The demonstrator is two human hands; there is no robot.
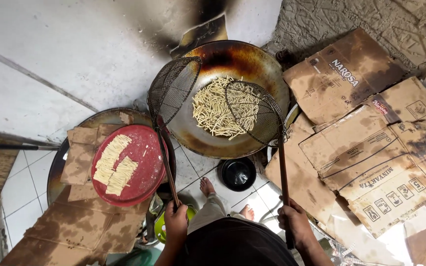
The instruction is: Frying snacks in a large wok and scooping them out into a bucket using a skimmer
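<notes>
A big dark wok holds hot oil with many pale dough sticks frying in it. My left hand grips the long handle of a wire skimmer, whose mesh bowl leans on the wok's left rim. My right hand grips the wooden handle of a second wire skimmer, whose mesh hovers over the sticks at the wok's right side. To the left, a red round tray carries two rows of raw dough strips.
Greasy flattened cardboard covers the floor on the right and at lower left. A small black bowl sits on white tiles below the wok, near my bare feet. A soot-stained white wall stands behind.
</notes>
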